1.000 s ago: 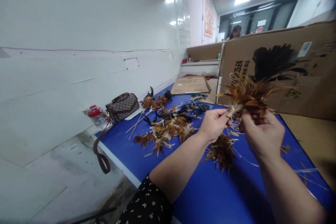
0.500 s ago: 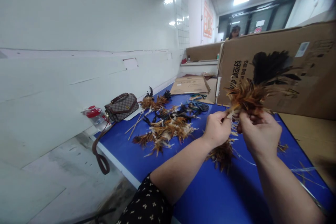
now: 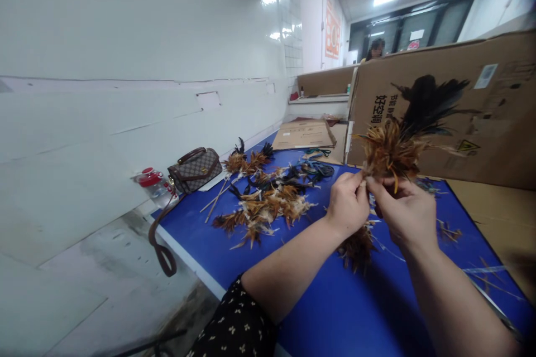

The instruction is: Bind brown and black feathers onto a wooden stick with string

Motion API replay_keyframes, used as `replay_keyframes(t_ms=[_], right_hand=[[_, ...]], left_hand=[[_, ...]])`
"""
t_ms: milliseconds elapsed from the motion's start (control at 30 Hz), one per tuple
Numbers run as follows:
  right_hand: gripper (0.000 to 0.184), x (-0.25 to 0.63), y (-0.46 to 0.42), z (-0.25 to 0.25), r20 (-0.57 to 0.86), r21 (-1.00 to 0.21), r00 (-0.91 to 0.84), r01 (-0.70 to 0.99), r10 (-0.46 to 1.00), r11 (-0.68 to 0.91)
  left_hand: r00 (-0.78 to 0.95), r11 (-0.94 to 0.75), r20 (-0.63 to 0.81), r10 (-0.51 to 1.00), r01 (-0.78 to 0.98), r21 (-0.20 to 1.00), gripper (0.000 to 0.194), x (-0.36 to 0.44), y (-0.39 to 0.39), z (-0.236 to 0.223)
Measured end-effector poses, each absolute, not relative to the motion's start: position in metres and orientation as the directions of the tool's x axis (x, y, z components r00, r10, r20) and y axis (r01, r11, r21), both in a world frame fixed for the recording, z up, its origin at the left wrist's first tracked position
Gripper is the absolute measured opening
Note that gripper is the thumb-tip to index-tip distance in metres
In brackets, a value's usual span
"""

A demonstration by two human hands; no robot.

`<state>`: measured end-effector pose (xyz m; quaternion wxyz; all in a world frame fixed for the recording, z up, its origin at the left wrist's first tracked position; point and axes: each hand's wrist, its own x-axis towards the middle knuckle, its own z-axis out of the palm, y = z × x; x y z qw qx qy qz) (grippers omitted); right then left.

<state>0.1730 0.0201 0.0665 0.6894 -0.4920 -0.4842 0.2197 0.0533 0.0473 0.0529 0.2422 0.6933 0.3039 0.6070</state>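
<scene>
Both my hands hold a bunch of brown and black feathers [image 3: 397,142] upright above the blue table [image 3: 335,312]. My left hand [image 3: 347,204] pinches the bunch's base from the left. My right hand [image 3: 405,213] is closed round the base from the right. Under my hands lies a dark brown feather clump [image 3: 355,245]. A larger pile of brown, white and black feathers [image 3: 268,203] lies further left on the table, with feather sticks [image 3: 240,164] behind it.
A big cardboard box [image 3: 494,139] stands at the right behind the feathers. A flat carton [image 3: 305,135] lies at the table's far end. A brown handbag [image 3: 195,169] and a red-capped bottle [image 3: 154,185] sit by the white wall. A person [image 3: 376,49] sits far back.
The feather bunch has shifted a little left and turned more upright. My two hands have come closer together at its base.
</scene>
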Motion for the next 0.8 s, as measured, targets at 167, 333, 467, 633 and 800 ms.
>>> replay_keyframes(t_ms=[167, 333, 467, 633, 800], right_hand=[[0.043, 0.175, 0.024, 0.065, 0.367, -0.911, 0.425, -0.016, 0.828, 0.412], [0.04, 0.18, 0.018, 0.064, 0.422, -0.893, 0.396, 0.024, 0.816, 0.45], [0.038, 0.178, 0.009, 0.068, 0.499, -0.855, 0.375, 0.069, 0.781, 0.514], [0.036, 0.165, 0.008, 0.068, 0.587, -0.791, 0.449, 0.143, 0.674, 0.594], [0.03, 0.165, 0.013, 0.064, 0.584, -0.795, 0.477, 0.172, 0.657, 0.582]], left_hand=[[0.085, -0.71, 0.705, 0.704, 0.11, 0.696, 0.025, 0.053, 0.049, 0.052], [-0.006, -0.515, 0.516, 0.856, -0.077, 0.854, 0.037, 0.044, 0.065, 0.057], [0.065, -0.196, 0.244, 0.968, -0.413, 0.889, 0.041, 0.032, 0.076, 0.07], [0.286, -0.012, 0.219, 0.933, -0.584, 0.812, 0.038, 0.027, 0.068, 0.084], [0.426, 0.04, 0.258, 0.867, -0.577, 0.816, 0.043, 0.036, 0.055, 0.082]])
